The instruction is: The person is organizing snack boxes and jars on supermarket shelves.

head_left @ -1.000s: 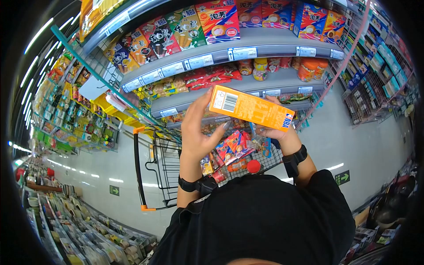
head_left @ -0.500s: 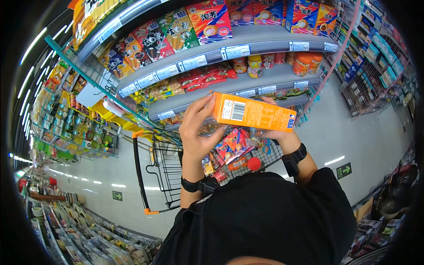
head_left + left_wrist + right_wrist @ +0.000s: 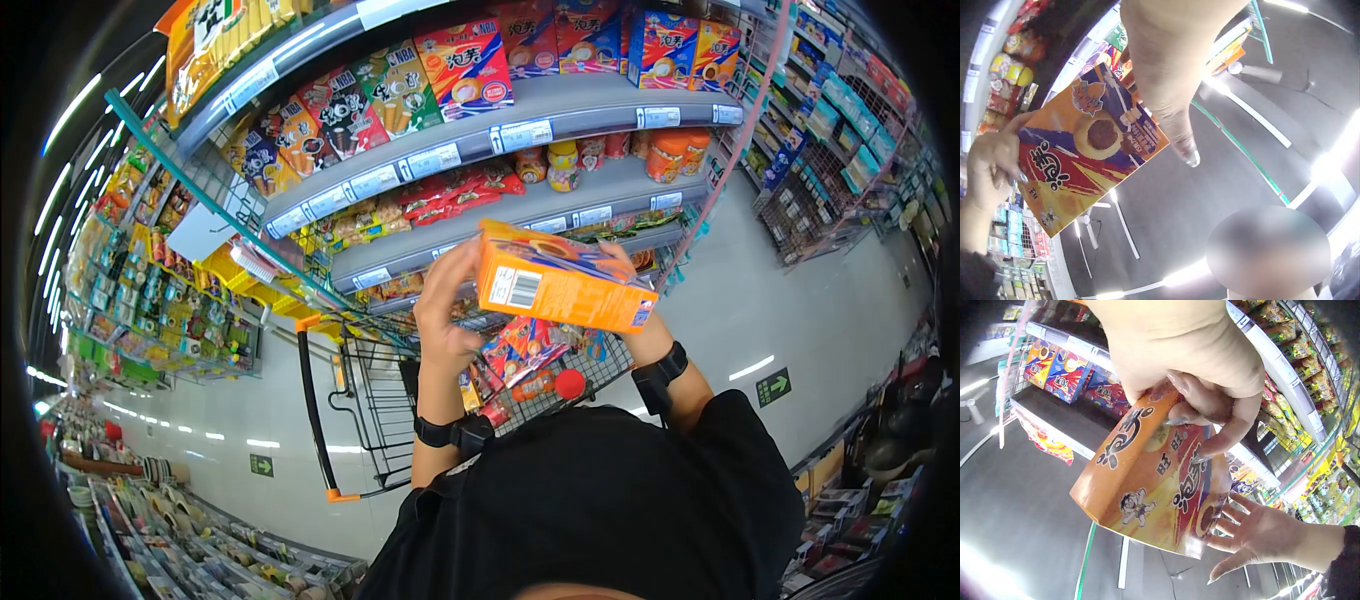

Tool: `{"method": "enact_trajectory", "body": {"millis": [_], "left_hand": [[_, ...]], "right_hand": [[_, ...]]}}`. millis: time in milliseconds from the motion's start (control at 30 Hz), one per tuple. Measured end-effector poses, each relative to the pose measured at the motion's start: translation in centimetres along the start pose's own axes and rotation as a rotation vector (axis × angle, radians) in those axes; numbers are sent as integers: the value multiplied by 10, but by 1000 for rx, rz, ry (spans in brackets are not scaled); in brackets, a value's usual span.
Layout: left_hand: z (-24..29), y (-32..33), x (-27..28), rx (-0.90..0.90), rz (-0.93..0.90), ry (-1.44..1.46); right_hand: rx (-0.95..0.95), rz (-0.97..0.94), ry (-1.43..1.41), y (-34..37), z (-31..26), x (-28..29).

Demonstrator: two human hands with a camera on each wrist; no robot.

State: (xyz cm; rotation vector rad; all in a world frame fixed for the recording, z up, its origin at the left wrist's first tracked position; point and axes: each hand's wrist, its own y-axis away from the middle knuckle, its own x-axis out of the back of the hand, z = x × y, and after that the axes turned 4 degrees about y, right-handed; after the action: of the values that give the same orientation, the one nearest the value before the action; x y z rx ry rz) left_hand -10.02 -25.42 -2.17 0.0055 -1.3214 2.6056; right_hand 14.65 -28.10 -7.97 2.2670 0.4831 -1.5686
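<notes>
An orange cream puff snack box (image 3: 565, 290) is held up over the shopping cart, its barcode side facing the head camera and its printed face partly in view. My right hand (image 3: 1197, 381) grips it at one end, fingers curled over the edge and pressing on the printed panel. At the barcode end is my left hand (image 3: 445, 310), its fingertips right at the box's edge. The right wrist view shows that left hand with fingers extended and thumb spread apart. A round filled puff is pictured on the box's front in the left wrist view.
Below the hands, the wire shopping cart (image 3: 375, 400) carries red-and-blue snack packs (image 3: 522, 350) and a jar with a red lid (image 3: 570, 384). Ahead are store shelves (image 3: 590, 105) lined with snack boxes, bags and jars. More racks (image 3: 180, 280) flank the aisle.
The box has tilted, bringing part of its printed front into the head view. Both hands sit slightly lower in view, and the left thumb has drawn in.
</notes>
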Motion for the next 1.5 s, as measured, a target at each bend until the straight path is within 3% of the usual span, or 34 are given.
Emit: {"method": "enact_trajectory", "body": {"millis": [33,167,233,300,333,433,500,600,667,700,800,900,1100,1167,1500], "left_hand": [[-5,4,-1,55,35,106],[-20,19,-4,561,68,611],[-30,34,-3,851,138,985],[-16,37,-2,1145,172,1014],[5,31,-8,1196,314,933],[-38,50,-3,1207,153,1036],[-42,54,-7,1086,171,1088],[-37,58,-18,941,281,1199],[-19,57,-35,799,393,1003],[-16,61,-43,725,452,891],[-14,69,-56,626,403,867],[-28,90,-66,646,291,742],[-21,92,-62,916,118,763],[-34,98,-65,885,135,730],[-65,115,-67,878,135,482]], "right_hand": [[5,-11,9,-1,1,6],[227,234,313,8,21,12],[289,356,505,31,32,-49],[161,304,464,12,21,16],[149,347,486,13,20,17],[277,316,500,21,22,-9],[226,201,336,29,18,-16],[323,22,281,37,22,-13],[330,-132,276,42,27,-10],[378,-79,355,44,32,-9],[513,75,513,49,54,-6],[486,437,897,56,65,-25],[560,477,852,72,53,-23],[649,469,836,66,54,-12],[645,381,886,52,42,23]]}}
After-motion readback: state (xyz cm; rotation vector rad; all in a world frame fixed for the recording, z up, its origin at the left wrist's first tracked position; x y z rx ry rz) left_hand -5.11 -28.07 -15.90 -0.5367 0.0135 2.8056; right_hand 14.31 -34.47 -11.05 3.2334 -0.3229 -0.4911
